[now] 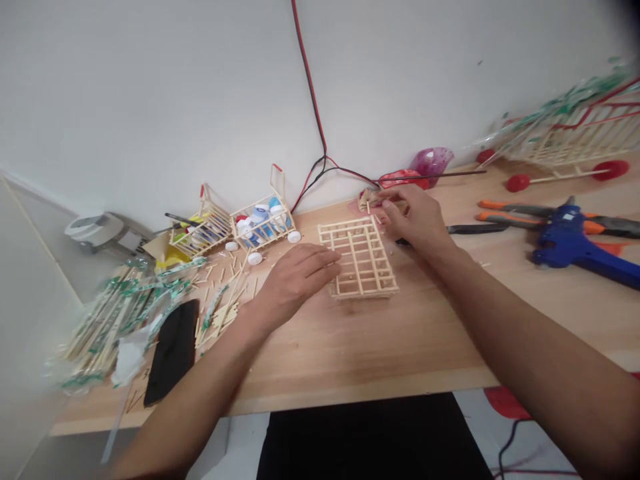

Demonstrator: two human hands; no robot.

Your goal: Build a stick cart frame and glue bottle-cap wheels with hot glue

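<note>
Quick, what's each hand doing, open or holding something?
Left hand: at the left side of the frame; grip can't be told.
Right hand: curled by the frame's far end; can't tell if holding anything.

- Left hand [303,277]: bare, fingers slender and ungloved.
- Right hand [413,217]: likewise bare, tapering to a narrow wrist.
- Left forearm [200,393]: uncovered from the wrist to the lower picture edge, broadening toward the elbow.
- Right forearm [520,340]: uncovered in the same manner, as far as visible.
- Garment [370,437]: plain black cloth at lower centre, widening downward; its type cannot be determined.
</note>
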